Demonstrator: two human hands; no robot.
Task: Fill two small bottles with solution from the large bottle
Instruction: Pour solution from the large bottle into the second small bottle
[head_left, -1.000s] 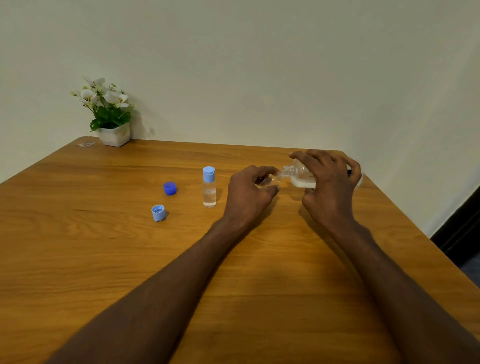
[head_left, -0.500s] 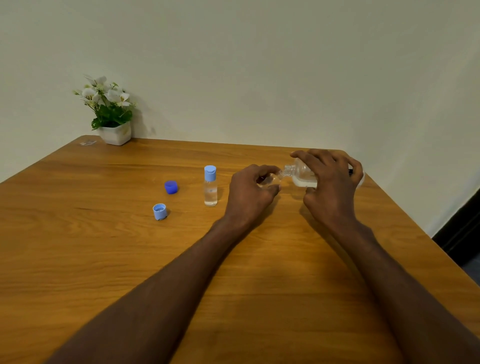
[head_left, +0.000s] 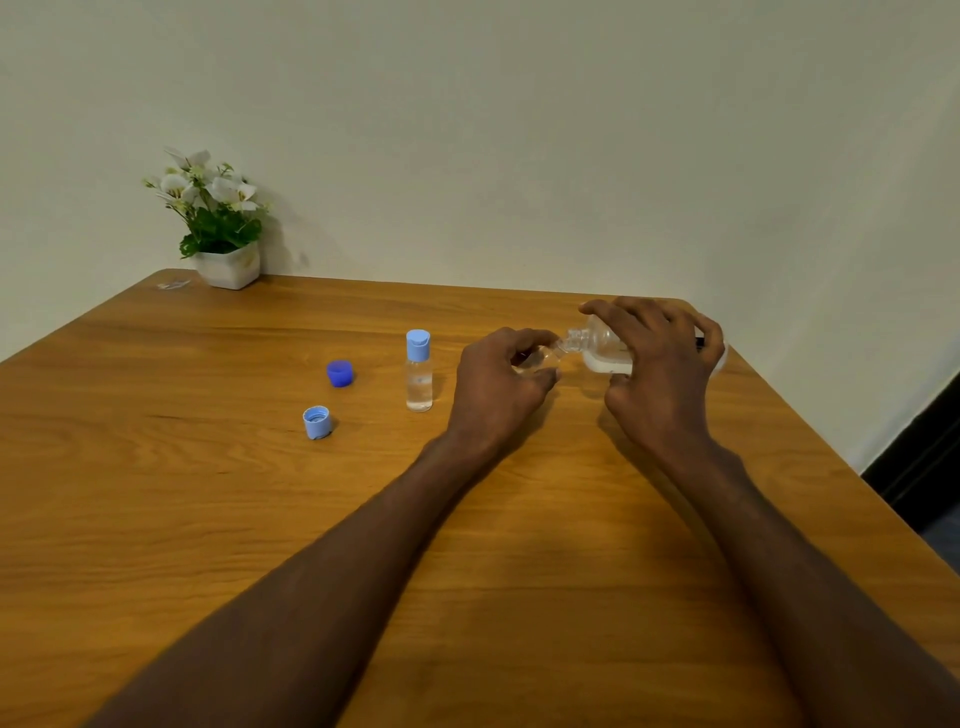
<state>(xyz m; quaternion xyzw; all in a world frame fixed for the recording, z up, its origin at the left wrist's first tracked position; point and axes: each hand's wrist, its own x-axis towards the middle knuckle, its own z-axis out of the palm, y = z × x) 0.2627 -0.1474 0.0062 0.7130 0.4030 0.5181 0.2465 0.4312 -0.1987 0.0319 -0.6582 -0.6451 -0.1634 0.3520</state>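
On the table (head_left: 208, 519), the right hand (head_left: 660, 374) gripped the big bottle (head_left: 597, 345), tipped sideways. Its mouth touched the little open bottle (head_left: 540, 361) that the left hand (head_left: 498, 384) held. Another little bottle (head_left: 418, 371) stood capped nearby. If either hand wobbled, the liquid could miss the tiny mouth and spill.

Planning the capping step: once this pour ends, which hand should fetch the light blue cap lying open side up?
Probably the left hand: the light blue plastic cap lies on its side of the table, while the right hand holds the tilted large clear bottle.
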